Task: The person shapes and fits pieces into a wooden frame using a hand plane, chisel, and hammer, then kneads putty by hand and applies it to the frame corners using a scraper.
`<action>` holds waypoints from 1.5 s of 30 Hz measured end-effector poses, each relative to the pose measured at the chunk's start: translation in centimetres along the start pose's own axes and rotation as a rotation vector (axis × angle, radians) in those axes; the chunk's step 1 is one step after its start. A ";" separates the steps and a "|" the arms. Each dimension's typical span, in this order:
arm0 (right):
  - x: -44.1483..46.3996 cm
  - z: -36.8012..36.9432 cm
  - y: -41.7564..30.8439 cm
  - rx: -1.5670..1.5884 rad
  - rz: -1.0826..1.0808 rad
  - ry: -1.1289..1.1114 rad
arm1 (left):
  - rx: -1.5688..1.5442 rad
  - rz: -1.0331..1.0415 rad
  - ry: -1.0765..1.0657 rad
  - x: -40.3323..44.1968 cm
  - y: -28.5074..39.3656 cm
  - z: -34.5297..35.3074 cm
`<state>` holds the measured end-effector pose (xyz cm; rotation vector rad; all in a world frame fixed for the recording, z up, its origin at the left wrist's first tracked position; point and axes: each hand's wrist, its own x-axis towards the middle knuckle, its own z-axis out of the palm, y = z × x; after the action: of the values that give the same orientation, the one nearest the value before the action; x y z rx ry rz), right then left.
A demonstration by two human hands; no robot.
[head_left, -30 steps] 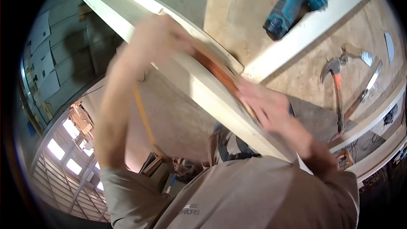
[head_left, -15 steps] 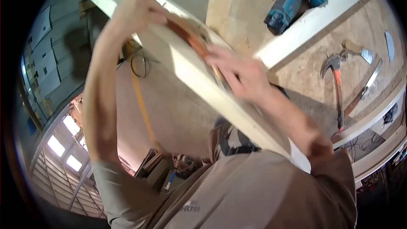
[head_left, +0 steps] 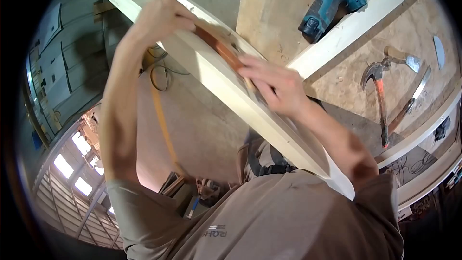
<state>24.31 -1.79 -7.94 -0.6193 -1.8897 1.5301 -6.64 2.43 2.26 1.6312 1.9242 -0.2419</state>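
A long white-painted wooden frame piece (head_left: 231,91) runs slantwise from upper left towards my body. On its upper side lies a narrow reddish-brown object (head_left: 217,47), smooth and long; its exact kind is not clear. My left hand (head_left: 161,20) is closed over the far end of this object, fingers bent down onto the frame. Nearer my body, my right hand (head_left: 279,85) grips the other end, with thumb and fingers closed around it. Both palms hide part of the object and its underside.
On the plywood board (head_left: 269,9) to the right lie a teal cordless drill (head_left: 327,7), a claw hammer (head_left: 380,96), a putty knife (head_left: 404,60) and a long-bladed knife (head_left: 416,94). A second white bar (head_left: 356,26) crosses the board. Cables (head_left: 161,74) lie on the floor.
Both hands keep their hold on the reddish-brown object and sit slightly further right and lower in view. The picture has shifted a little, and the arms are less blurred.
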 end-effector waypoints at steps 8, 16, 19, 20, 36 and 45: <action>-5.0 -2.8 -0.3 0.001 -0.074 -0.025 | -0.153 0.060 -0.087 -1.8 6.2 2.8; -4.6 -4.1 -1.6 0.039 -0.039 -0.157 | -0.099 -0.012 -0.120 -1.4 5.8 1.5; -7.3 -6.4 -1.8 -0.065 0.065 -0.270 | -0.099 0.074 -0.168 -1.4 7.4 3.3; -8.1 -6.1 -1.6 -0.172 -0.015 -0.208 | -0.143 0.100 -0.143 -1.4 7.9 3.5; 3.5 -17.3 -11.0 -0.547 -0.640 -0.078 | 0.464 0.485 0.729 -8.2 15.2 -4.6; 0.8 -12.1 -13.2 0.118 0.186 0.302 | 0.058 0.176 1.157 -9.0 21.3 3.5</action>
<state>32.75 4.21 6.72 -0.9358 -1.5401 1.5496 15.18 -1.97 9.40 2.2027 2.4953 0.9245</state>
